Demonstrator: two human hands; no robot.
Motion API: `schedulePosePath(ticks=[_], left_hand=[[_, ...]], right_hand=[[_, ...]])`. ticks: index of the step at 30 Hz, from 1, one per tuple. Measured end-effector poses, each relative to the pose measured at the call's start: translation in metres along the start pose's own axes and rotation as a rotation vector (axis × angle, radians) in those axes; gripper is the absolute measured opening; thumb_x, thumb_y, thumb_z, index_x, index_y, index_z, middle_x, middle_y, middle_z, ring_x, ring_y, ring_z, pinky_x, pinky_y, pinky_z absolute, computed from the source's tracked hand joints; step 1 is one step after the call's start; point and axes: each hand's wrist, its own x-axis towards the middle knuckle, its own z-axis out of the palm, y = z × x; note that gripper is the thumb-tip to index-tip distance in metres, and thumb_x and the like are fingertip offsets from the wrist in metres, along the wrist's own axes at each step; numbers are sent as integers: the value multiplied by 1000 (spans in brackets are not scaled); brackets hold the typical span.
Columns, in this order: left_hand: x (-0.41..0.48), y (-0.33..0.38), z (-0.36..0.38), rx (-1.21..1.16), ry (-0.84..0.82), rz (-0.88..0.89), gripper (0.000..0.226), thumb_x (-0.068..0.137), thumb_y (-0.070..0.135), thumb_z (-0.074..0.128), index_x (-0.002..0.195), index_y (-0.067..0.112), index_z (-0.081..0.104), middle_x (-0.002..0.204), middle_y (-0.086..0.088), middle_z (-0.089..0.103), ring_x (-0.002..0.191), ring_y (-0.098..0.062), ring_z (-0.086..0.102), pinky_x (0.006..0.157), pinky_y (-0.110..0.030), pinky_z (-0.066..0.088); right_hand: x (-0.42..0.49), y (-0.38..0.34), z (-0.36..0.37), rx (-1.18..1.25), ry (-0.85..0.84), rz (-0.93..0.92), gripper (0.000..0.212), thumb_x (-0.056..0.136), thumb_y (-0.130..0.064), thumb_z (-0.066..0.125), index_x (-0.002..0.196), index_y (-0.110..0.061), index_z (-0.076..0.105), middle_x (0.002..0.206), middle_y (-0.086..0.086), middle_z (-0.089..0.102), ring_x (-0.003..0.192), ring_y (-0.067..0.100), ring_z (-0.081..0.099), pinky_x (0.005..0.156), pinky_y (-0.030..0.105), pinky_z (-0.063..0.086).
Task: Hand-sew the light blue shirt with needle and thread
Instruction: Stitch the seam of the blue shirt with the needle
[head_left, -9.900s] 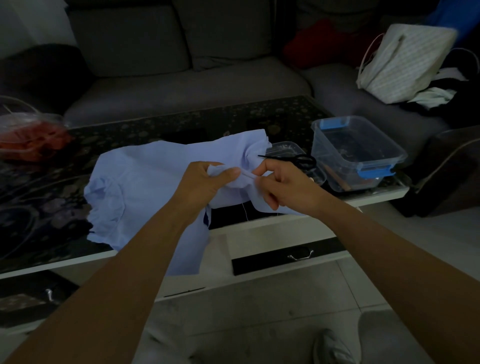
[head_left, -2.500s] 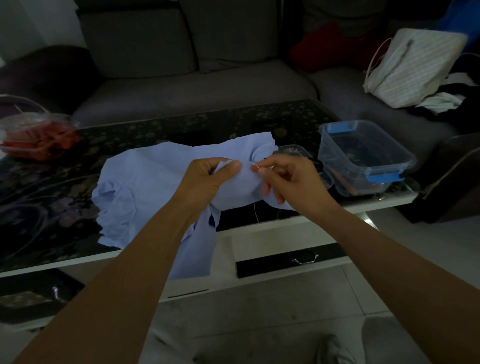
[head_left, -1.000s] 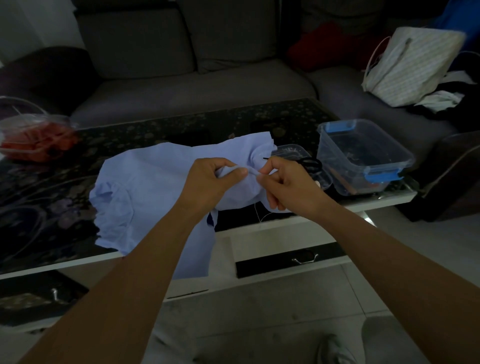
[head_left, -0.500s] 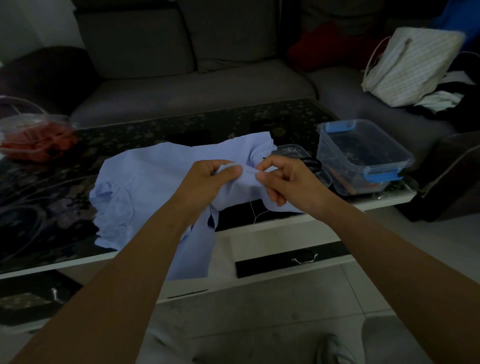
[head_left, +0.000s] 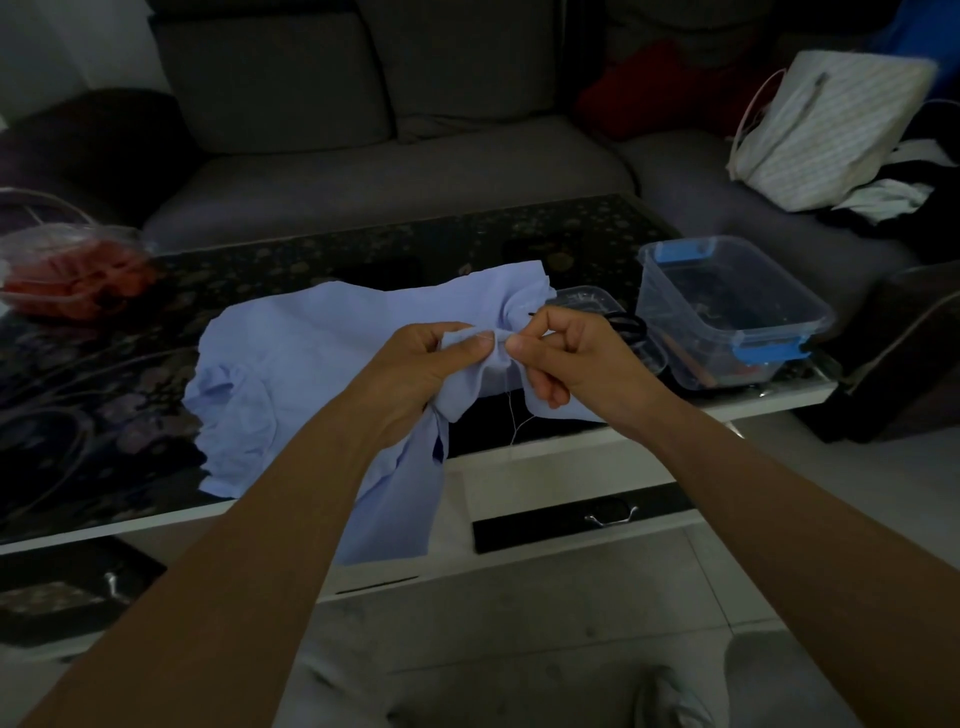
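Left hand (head_left: 415, 364) grips a raised fold of the light blue shirt (head_left: 311, 374), spread on the surface (head_left: 104, 415) and draping off its edge. Right hand (head_left: 571, 358) pinches the needle (head_left: 482, 337) there, thread (head_left: 511, 415) dangling.

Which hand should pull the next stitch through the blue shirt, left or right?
Right, probably. The right hand pinches the needle at the fold, with the thread hanging just below; the left hand grips the shirt, steadying it.

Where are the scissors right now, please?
In the head view, the scissors lie right of centre on a small clear tub, just behind the right hand and left of the blue-clipped box.
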Motion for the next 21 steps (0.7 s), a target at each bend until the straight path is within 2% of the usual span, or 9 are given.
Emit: schedulePosePath(ticks=[4,8,11,15,18,21], left_hand=[[-1,-2,0,28,-30,6,20,93,20,56,93,4,68,91,-14,65,85,-21,59,81,-30,47],[1,-2,-1,16,19,28,23,93,18,56,100,-1,67,96,-16,67,87,-21,61,82,-30,49],[2,-3,1,-6,44,24,23,93,17,56,101,-1,67,99,-17,68,89,-20,62,85,-30,49],[3,-6,3,43,33,37,24,93,18,56,92,-4,67,90,-18,65,81,-17,60,77,-25,48],[5,-7,2,29,49,49,32,93,17,57,97,-14,63,93,-25,63,83,-22,57,77,-27,47],[4,-7,3,31,30,48,25,94,15,55,92,-8,65,87,-16,63,78,-15,58,72,-20,48]], right_hand=[[0,2,3,-2,0,-3,18,93,-17,60,76,-9,57,48,3,55,39,11,45,42,19,40],[2,3,0,-11,-52,22,13,98,-10,51,92,-2,57,58,7,60,51,20,50,52,24,46],[2,3,0,3,-77,9,14,100,-2,41,98,-4,55,67,5,63,56,17,53,59,26,49],[1,4,2,-12,-113,-20,11,101,-3,41,104,-9,49,69,3,65,55,14,54,59,25,49],[2,4,1,-5,-97,-24,9,100,-4,43,105,-10,47,68,3,66,55,16,53,59,25,48],[3,5,3,-9,-92,-24,8,100,-3,43,106,-7,46,67,4,65,53,14,52,58,25,47]])
